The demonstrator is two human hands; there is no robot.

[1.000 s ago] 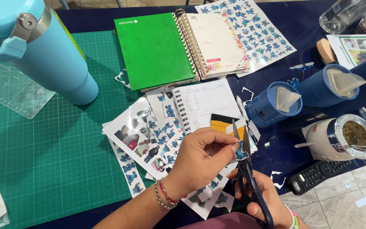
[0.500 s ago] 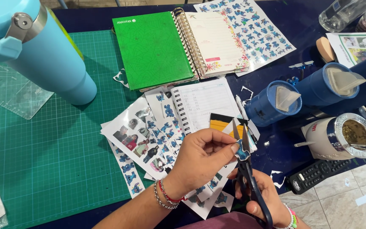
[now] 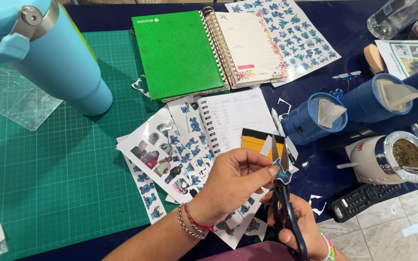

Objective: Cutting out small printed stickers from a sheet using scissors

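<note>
Sticker [image 3: 282, 172] sits lower centre, pinched by left hand [image 3: 235, 181] between open, upward-pointing scissors [image 3: 281, 203] gripped by right hand [image 3: 298, 227] just below

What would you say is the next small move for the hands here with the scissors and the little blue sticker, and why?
Probably close the scissors a little to snip along the edge of the small blue sticker. The blades stand open in a narrow V with the sticker between them, the left hand pinches it at the fingertips, and the right hand grips the handles below.
</note>
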